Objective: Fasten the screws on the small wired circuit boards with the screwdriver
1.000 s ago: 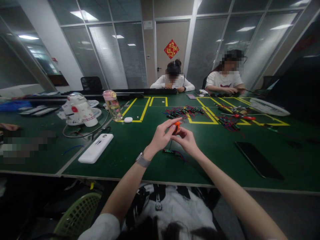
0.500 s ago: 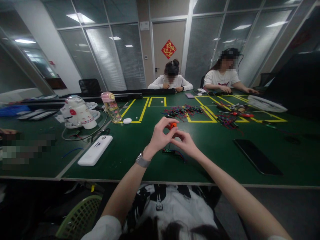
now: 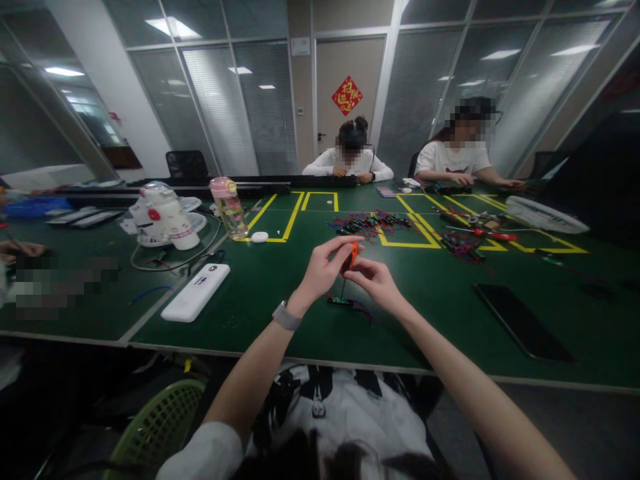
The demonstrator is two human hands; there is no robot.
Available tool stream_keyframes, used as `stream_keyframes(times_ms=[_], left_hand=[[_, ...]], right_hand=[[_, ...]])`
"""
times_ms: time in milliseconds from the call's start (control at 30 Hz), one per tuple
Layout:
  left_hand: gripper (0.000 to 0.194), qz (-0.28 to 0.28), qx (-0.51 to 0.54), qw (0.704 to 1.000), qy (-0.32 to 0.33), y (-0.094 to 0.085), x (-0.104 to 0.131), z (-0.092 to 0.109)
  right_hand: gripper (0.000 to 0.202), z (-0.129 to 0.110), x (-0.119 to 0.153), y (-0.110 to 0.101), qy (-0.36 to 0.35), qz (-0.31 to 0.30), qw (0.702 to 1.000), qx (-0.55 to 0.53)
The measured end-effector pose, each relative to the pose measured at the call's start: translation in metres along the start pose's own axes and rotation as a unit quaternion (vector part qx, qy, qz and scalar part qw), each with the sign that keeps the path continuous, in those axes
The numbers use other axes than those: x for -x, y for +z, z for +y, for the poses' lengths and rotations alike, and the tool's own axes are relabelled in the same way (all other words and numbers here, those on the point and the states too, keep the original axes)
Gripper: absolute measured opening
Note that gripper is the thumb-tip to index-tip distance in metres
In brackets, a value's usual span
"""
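Between my two hands stands a screwdriver with an orange and black handle (image 3: 354,255). Its thin shaft points down to a small green circuit board (image 3: 341,301) with red and blue wires, lying on the table. My left hand (image 3: 324,268), with a watch on the wrist, grips the handle between thumb and fingers, the index finger reaching over the top. On the other side, my right hand (image 3: 374,280) pinches the handle's lower part with thumb and fingertips. The tip's exact contact with the board is too small to make out.
Beyond my hands lies a pile of wired boards (image 3: 373,223), with a second bundle (image 3: 463,245) beside red-handled pliers (image 3: 495,235). A black phone (image 3: 523,321) lies right; a white power bank (image 3: 196,293) and bottle (image 3: 229,210) are left. Two people sit opposite.
My left fingers have shifted on the handle, the index finger now straighter, and more orange shows. The view has moved slightly; the board stays under the screwdriver.
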State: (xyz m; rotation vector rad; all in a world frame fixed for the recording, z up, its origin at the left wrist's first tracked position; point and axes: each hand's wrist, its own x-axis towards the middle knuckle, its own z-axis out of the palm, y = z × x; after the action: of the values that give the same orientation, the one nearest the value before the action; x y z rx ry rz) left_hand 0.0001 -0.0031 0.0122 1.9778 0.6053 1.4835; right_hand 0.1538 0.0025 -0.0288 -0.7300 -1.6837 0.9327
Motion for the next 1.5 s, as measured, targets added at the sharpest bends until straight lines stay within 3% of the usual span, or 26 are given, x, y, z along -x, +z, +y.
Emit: stream_keyframes(times_ms=[133, 300, 400, 600, 700, 867, 1033, 1200, 1367, 1500], left_hand=[[0.020, 0.013, -0.023, 1.000, 0.003, 0.001, 0.000, 0.001], [0.005, 0.045, -0.100, 0.992, 0.055, 0.004, -0.001, 0.004], [0.006, 0.057, -0.115, 0.990, 0.057, 0.006, -0.001, 0.004], [0.027, 0.014, -0.020, 1.000, 0.005, 0.004, 0.001, 0.000], [0.028, -0.004, 0.029, 0.999, -0.019, 0.002, 0.001, 0.000], [0.021, 0.011, -0.014, 1.000, -0.009, 0.002, -0.001, -0.001], [0.011, 0.030, -0.053, 0.998, 0.034, 0.006, -0.001, -0.004], [0.009, 0.046, -0.079, 0.994, 0.054, 0.007, 0.000, -0.002], [0.024, 0.002, -0.041, 0.999, 0.028, 0.003, 0.002, 0.004], [0.024, -0.011, -0.011, 1.000, 0.002, 0.000, 0.001, 0.004]], right_hand=[[0.021, -0.001, 0.002, 0.002, 0.010, -0.017, 0.999, -0.033], [0.025, 0.002, 0.002, 0.009, 0.019, 0.011, 0.997, -0.072], [0.022, 0.003, 0.001, 0.010, 0.025, 0.015, 0.998, -0.055], [0.017, 0.004, 0.000, 0.005, -0.001, -0.008, 1.000, -0.010], [0.018, 0.004, 0.002, 0.005, -0.009, -0.016, 1.000, -0.025], [0.031, 0.005, 0.003, 0.010, -0.001, -0.016, 0.995, -0.096], [0.029, 0.010, 0.000, 0.012, 0.016, 0.034, 0.995, -0.089], [0.027, 0.012, 0.000, 0.009, 0.053, 0.020, 0.994, -0.099], [0.023, 0.009, 0.002, 0.005, 0.046, 0.009, 0.996, -0.078], [0.027, 0.006, 0.003, 0.004, 0.036, 0.015, 0.996, -0.086]])
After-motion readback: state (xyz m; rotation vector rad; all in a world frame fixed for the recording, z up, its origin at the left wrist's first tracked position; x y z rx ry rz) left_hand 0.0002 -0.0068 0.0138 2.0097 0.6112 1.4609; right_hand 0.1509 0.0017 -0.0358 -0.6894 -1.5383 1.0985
